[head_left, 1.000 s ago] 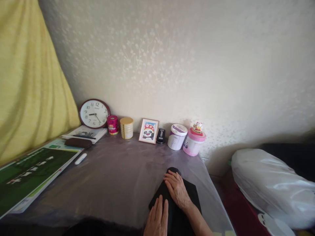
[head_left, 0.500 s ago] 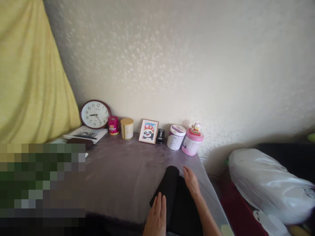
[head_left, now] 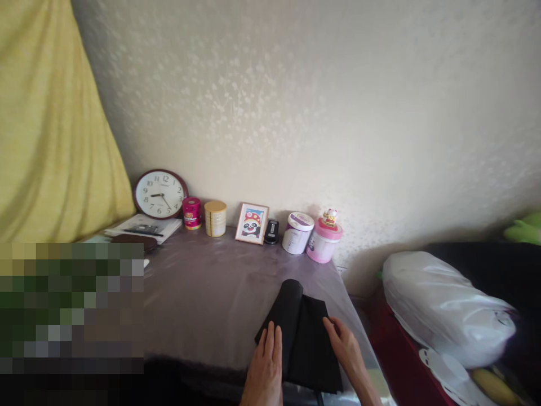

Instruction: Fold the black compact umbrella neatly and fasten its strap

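Note:
A piece of black cloth lies near the table's front right corner. Its left part forms a thick roll or fold, while the right part spreads flat with a straight edge. My left hand rests on the rolled part, fingers stretched out and side by side. At the flat part's right edge, my right hand has its bent fingers closed on the border. A thin dark strip, perhaps a strap, hangs below the cloth's front edge; I cannot make out what it belongs to.
Along the wall stand a clock, a magenta can, a yellow-lidded can, a framed panda picture, a purple-white tub and a pink tub topped by a figurine. A white plastic bag sits right of the table.
My right hand has moved down and closer along the cloth's right edge, and its fingers have bent there. More of the flat part shows. My left hand stays on the roll.

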### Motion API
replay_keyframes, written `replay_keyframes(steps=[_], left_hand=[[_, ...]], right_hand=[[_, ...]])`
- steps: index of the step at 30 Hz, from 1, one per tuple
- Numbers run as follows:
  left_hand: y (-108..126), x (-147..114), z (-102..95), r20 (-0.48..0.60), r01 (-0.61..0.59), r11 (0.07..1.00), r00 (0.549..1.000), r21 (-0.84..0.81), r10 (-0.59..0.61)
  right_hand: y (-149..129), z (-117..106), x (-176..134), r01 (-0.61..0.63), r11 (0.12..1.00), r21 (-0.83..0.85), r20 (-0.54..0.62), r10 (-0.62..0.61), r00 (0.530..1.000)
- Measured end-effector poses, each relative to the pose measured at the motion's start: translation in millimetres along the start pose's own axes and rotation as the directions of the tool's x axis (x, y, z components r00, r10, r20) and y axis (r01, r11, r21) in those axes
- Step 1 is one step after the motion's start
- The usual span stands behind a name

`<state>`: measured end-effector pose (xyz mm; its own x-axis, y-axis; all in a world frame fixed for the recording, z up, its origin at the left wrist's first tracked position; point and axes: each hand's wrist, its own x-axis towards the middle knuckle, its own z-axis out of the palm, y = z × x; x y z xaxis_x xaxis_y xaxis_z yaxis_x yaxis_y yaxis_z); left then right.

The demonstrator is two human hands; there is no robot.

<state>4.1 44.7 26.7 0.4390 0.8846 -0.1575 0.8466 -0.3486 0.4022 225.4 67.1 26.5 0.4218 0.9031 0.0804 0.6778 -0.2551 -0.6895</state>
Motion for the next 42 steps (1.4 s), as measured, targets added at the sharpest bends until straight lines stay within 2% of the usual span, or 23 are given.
replay_keyframes(steps=[3, 6, 11, 14, 20, 23, 28, 33, 36, 39, 42], left_hand=[[-2, 1, 6.4, -0.025, 0.016, 1.000, 1.000, -0.010, -0.016], [-7, 1, 18.6, -0.120, -0.021, 0.999, 0.993, -0.029, 0.017], [-14, 5, 38.5, -0.242, -0.097, 0.994, 0.967, -0.047, 0.083], [-15, 8, 44.1, -0.247, -0.070, 0.997, 0.967, -0.036, 0.059], [-19, 10, 48.1, -0.247, -0.104, 0.993, 0.965, -0.056, 0.087], [-20, 12, 52.3, -0.252, -0.081, 0.996, 0.965, -0.045, 0.067], [-23, 19, 62.1, -0.279, -0.075, 0.997, 0.958, -0.009, 0.070], [-31, 29, 78.6, -0.351, -0.066, 0.998, 0.935, -0.024, 0.053], [-35, 28, 82.2, -0.349, -0.052, 0.998, 0.936, -0.037, 0.036], [-37, 24, 80.6, -0.358, -0.106, 0.994, 0.929, -0.011, 0.095], [-39, 20, 79.6, -0.377, -0.090, 0.996, 0.922, 0.023, 0.092]], right_hand=[[-6, 1, -1, 0.007, 1.000, -0.006, 0.002, -0.007, 1.000], [-9, 3, 0, 0.019, 0.999, 0.029, 0.031, -0.020, 0.999], [-30, 4, -2, 0.020, 0.975, 0.220, 0.121, -0.048, 0.991], [-53, 6, -4, 0.013, 0.937, 0.348, 0.181, -0.081, 0.980], [-83, 26, 3, 0.117, 0.906, 0.408, 0.115, -0.178, 0.977], [-85, 40, 9, 0.139, 0.913, 0.383, 0.117, -0.197, 0.973], [-84, 60, 15, 0.162, 0.955, 0.247, 0.087, -0.188, 0.978], [-81, 75, 23, 0.144, 0.979, 0.145, 0.118, -0.162, 0.980], [-81, 79, 27, 0.155, 0.984, 0.084, 0.120, -0.165, 0.979], [-85, 79, 27, 0.169, 0.985, 0.047, 0.128, -0.174, 0.976], [-91, 75, 23, 0.162, 0.985, 0.059, 0.199, -0.171, 0.965]])
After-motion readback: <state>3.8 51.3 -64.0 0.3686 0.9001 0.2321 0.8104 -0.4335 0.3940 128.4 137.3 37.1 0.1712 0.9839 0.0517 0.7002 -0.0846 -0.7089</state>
